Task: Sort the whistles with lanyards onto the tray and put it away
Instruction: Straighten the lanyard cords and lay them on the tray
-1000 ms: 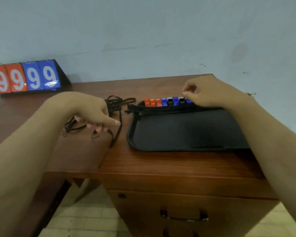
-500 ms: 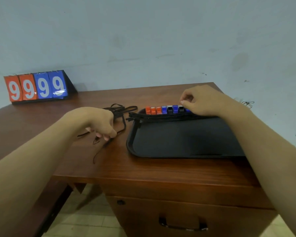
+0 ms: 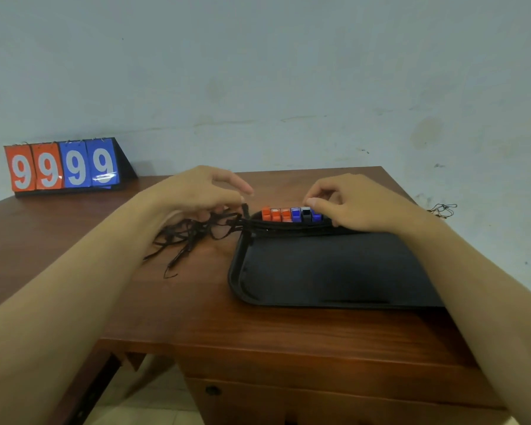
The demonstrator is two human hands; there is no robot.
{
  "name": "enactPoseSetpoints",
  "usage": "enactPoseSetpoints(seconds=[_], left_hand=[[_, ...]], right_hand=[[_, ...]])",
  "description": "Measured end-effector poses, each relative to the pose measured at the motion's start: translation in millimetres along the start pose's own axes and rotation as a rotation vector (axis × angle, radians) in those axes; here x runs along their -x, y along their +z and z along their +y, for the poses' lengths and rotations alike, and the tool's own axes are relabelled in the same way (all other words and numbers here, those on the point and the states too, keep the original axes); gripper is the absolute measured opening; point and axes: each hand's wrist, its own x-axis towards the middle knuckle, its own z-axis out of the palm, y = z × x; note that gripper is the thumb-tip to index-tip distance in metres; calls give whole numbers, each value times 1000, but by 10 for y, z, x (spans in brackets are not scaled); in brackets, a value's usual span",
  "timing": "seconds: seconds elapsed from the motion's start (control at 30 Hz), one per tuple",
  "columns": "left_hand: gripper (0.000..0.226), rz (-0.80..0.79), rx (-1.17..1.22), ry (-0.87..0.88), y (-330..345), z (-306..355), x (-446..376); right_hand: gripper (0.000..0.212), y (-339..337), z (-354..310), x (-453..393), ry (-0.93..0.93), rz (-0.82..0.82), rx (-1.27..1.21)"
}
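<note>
A black tray (image 3: 328,271) lies on the right half of the wooden desk (image 3: 258,326). Along its far rim stands a row of orange, blue and black whistles (image 3: 284,214). Their black lanyards (image 3: 190,236) run along the rim and spill off the tray's left corner in a tangle on the desk. My left hand (image 3: 196,193) is over that tangle, its lower fingers curled into the straps and its index finger stretched toward the tray. My right hand (image 3: 359,205) rests on the far rim and pinches the whistles at the right end of the row, hiding some.
A flip scoreboard (image 3: 62,167) showing 9999 stands at the desk's back left against the wall. A small black cord (image 3: 442,208) lies past the desk's right edge. Below the front edge is a drawer (image 3: 288,400).
My left hand has moved up and right from the desk's left side to the tray's far left corner, drawing the lanyards along. My right hand stays at the row's right end.
</note>
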Motion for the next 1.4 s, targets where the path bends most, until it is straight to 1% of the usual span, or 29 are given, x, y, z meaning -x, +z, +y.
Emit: enactPoseSetpoints(seconds=[0.13, 0.2, 0.27, 0.37, 0.47, 0.7, 0.8, 0.87, 0.97, 1.0, 1.1, 1.17, 1.23, 1.3, 1.4], left_hand=[[14, -3, 49, 70, 204, 127, 3], [12, -9, 88, 96, 300, 165, -2], [11, -16, 103, 113, 368, 187, -26], [12, -2, 110, 120, 431, 210, -67], [12, -5, 154, 122, 453, 213, -117], [15, -31, 160, 147, 466, 217, -140], [16, -48, 125, 170, 469, 237, -111], [17, -29, 69, 227, 461, 221, -109], [29, 49, -270, 384, 474, 197, -117], [31, 33, -332, 414, 485, 198, -105], [34, -54, -373, 488, 510, 128, -110], [39, -35, -380, 503, 484, 27, -118], [43, -4, -326, 473, 430, -75, -105], [45, 13, -269, 436, 370, -164, -75], [47, 58, -281, 424, 242, -285, -35]], right_hand=[[27, 45, -213, 33, -41, -64, -172], [30, 89, -269, 35, -51, -96, -215], [27, 130, -259, 27, -52, -105, -226], [21, 134, -192, -9, -13, -91, -169], [21, 112, -134, -26, 26, -69, -119], [17, 133, -126, -27, 35, -27, -41], [13, 134, -149, -31, 33, -1, -39], [12, 118, -169, -13, 25, 1, -53], [13, 86, -197, 13, 21, -12, -71], [15, 76, -202, 14, 24, -2, -79], [24, 42, -198, 25, 48, 48, -73], [30, 23, -174, 35, 61, 96, -59], [33, -3, -147, 38, 66, 150, -44], [33, -28, -115, 28, 73, 179, -24], [32, -49, -44, 7, 102, 198, 19]])
